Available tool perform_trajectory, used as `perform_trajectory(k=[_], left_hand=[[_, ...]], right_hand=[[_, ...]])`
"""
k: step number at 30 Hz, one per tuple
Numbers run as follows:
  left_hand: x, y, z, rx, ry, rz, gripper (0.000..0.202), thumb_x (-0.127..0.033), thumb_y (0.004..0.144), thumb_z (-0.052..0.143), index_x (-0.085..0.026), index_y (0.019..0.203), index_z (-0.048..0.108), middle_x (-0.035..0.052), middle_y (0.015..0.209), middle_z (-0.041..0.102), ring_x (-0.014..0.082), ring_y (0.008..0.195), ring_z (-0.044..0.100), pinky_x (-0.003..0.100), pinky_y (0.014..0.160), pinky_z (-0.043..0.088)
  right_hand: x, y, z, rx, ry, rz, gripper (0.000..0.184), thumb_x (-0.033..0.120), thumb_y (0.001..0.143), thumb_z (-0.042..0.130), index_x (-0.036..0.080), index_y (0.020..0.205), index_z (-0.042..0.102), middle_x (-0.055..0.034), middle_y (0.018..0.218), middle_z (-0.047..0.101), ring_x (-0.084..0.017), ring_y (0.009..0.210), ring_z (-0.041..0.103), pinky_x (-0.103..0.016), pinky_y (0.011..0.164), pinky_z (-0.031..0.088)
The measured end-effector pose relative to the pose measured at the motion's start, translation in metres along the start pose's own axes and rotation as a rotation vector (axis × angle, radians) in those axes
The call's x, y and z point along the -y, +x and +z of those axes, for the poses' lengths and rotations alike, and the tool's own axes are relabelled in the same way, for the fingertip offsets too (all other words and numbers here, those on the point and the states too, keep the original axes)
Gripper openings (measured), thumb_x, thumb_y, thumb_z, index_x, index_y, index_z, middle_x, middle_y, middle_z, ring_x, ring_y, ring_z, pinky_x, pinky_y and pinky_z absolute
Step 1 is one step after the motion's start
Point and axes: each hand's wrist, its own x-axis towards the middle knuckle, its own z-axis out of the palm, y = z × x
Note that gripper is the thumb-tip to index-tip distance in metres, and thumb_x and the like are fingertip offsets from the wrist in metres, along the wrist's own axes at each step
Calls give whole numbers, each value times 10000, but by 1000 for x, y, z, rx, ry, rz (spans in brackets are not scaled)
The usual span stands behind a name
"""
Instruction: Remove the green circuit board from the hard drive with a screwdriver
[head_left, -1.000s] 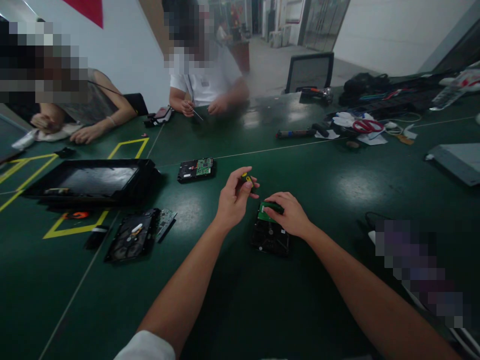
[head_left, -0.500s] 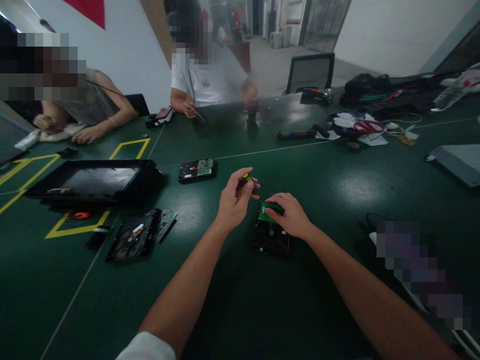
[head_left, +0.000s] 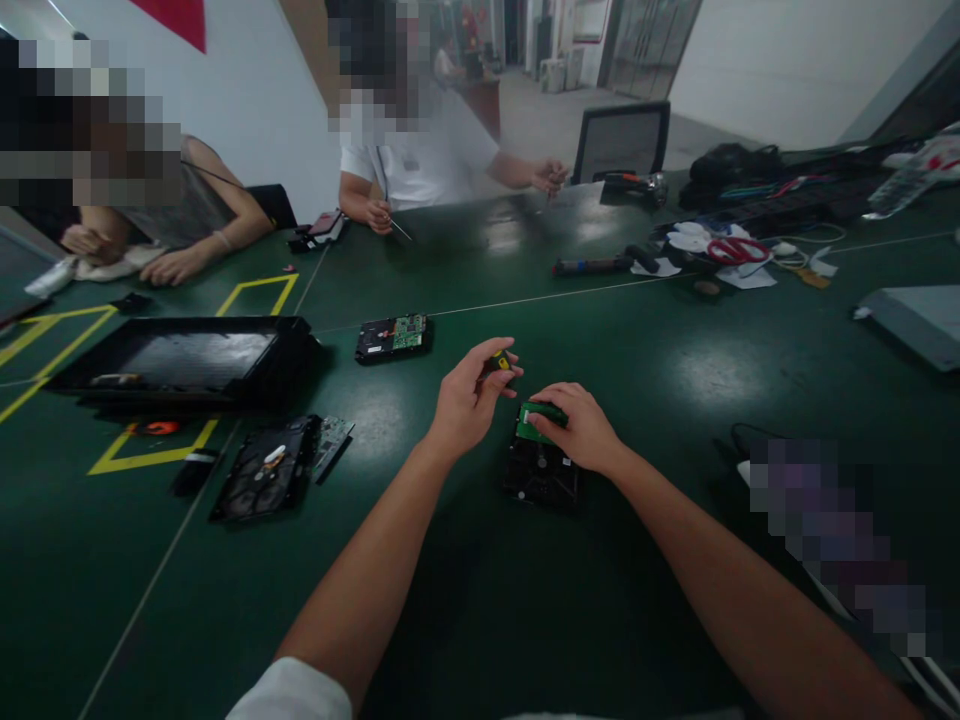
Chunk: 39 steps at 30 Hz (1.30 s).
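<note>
A black hard drive (head_left: 541, 472) with a green circuit board (head_left: 534, 425) on top lies on the dark green table (head_left: 480, 580) in front of me. My right hand (head_left: 577, 428) rests on its far end, fingers curled over the green board. My left hand (head_left: 469, 400) hovers just left of the drive, fingers pinched on a small yellow-and-black screwdriver (head_left: 497, 361) whose tip points down toward the board.
Another hard drive (head_left: 394, 337) lies farther back, an opened drive (head_left: 262, 470) and a black tray (head_left: 187, 358) to the left. Two other people sit across the table. Scissors (head_left: 731, 250), tools and cables clutter the far right; a grey box (head_left: 915, 320) sits at right.
My hands have hardly moved; the left hand has turned the screwdriver slightly. The person across the table has reached an arm out to the right.
</note>
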Motion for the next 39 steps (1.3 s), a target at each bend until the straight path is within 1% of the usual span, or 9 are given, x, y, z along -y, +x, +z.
perform_trajectory(k=[4,9,15,19,22,24,31,36,39], left_hand=[[-5,1,1,38,-15,-5,364,-308,1071,571,-287,1434,572,85,1266,675,193,1069,736,303,781,707],[-10,3,0,-38,-47,-51,347,-386,1035,636,-274,1363,647,94,1292,608,203,1098,679,255,701,703],[-21,9,0,-134,-36,-125,259,-434,984,704,-245,1154,757,71,1141,623,154,925,660,191,593,651],[-33,15,2,-84,-242,-261,307,-404,992,680,-256,1260,658,77,1119,701,213,1044,698,223,598,635],[-41,23,5,-57,-394,-336,205,-357,1001,638,-243,1172,642,69,1116,719,221,1083,692,286,695,655],[-44,29,8,-57,-383,-369,154,-343,998,624,-226,1085,674,66,1106,714,205,1048,680,300,743,648],[-53,41,12,1,-125,-375,255,-434,974,690,-196,995,780,48,957,684,132,790,591,213,624,530],[-57,35,9,36,-316,-479,296,-439,952,720,-197,1119,747,74,1008,705,180,892,652,222,583,546],[-56,32,7,4,-477,-530,252,-409,938,735,-191,1055,691,80,1001,717,212,976,684,282,679,618]], right_hand=[[0,0,1,-6,-3,-5,225,395,996,686,278,1185,724,-77,1231,733,-301,1165,634,-510,988,489],[-1,-2,2,-17,-1,-3,218,388,1009,674,279,1193,722,-73,1221,731,-290,1158,633,-502,995,488],[0,-1,1,-7,8,4,213,379,1002,686,272,1182,727,-76,1229,732,-293,1162,629,-495,984,491],[0,0,1,-11,10,5,221,387,992,698,274,1179,730,-82,1211,737,-301,1152,629,-495,977,488],[0,0,1,-12,5,7,225,395,1000,687,282,1190,728,-78,1220,735,-301,1160,628,-494,980,486],[0,0,1,-8,6,10,225,395,1002,682,281,1190,728,-78,1219,734,-302,1165,627,-493,981,487],[1,0,0,-6,-1,16,232,401,1006,674,270,1189,729,-80,1220,733,-298,1156,632,-501,983,490],[1,0,0,-6,-5,8,221,390,998,687,264,1177,719,-74,1208,735,-292,1144,633,-491,967,490],[0,0,1,-4,-4,4,230,395,1001,684,267,1190,715,-75,1219,732,-292,1148,632,-493,968,487]])
